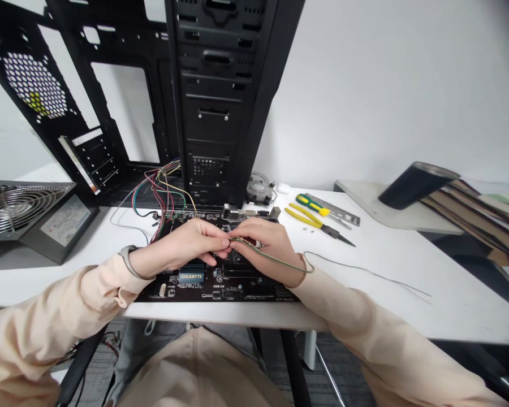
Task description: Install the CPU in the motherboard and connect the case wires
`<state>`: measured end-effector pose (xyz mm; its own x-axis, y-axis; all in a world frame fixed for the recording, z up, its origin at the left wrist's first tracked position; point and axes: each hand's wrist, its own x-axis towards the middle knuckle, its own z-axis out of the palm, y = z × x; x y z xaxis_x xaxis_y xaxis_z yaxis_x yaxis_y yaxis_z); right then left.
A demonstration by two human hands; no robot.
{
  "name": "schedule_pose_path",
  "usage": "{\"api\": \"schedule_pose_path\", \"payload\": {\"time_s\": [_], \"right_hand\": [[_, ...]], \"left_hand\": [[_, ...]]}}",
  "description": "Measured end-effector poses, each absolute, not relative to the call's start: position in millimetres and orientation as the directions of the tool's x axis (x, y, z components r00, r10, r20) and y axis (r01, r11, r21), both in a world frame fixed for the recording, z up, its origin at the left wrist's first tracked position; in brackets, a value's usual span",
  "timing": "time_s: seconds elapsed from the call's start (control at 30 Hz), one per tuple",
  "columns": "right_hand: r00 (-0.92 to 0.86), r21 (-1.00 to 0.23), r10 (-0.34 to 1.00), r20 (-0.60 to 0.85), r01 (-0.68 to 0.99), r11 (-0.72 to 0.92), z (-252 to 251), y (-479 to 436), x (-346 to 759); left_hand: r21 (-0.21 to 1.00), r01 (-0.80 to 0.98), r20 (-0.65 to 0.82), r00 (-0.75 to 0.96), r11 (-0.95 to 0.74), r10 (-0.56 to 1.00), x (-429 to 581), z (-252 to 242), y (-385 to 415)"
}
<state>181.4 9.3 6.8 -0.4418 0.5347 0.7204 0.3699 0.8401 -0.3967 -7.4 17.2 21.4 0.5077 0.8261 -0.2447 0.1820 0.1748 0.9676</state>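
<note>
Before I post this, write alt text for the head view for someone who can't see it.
A person's left hand and right hand hold a thin green wire over a black motherboard on a white desk. Behind stands a computer case; a power supply sits left, pliers and a screwdriver right.

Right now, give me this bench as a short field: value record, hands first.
left hand: pinching thin green wire
right hand: at the same wire, which runs across it
below hands: black GIGABYTE motherboard
behind board: tall black computer case
far left: dark-grey boxy power supply with round wire grille
right side: yellow-handled pliers, yellow-and-green-handled tool
</note>
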Motion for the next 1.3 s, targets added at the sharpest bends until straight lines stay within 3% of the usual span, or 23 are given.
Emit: {"api": "schedule_pose_path", "payload": {"time_s": [0.37, 0.6, 0.73, 1.3], "right_hand": [[-0.449, -0.476, 0.612, 0.652, 0.386, 0.790, 3, 11, 181], [-0.519, -0.463, 0.615, 0.593, 0.405, 0.789, 7, 8, 182], [-0.646, -0.463, 0.567, 0.511, 0.348, 0.815, 12, 5, 186], [-0.717, -0.422, 0.549, 0.430, 0.378, 0.824, 5, -2, 182]], "left_hand": [[0.967, 0.245, -0.188, 0.473, 0.077, 0.861, -2, 23, 13], [0.916, 0.374, -0.054, 0.478, -0.148, 0.877, -6, 22, 11], [0.858, 0.437, -0.009, 0.540, -0.271, 0.841, -9, 24, 4], [0.771, 0.527, -0.084, 0.640, -0.357, 0.764, -20, 37, -2]]}}
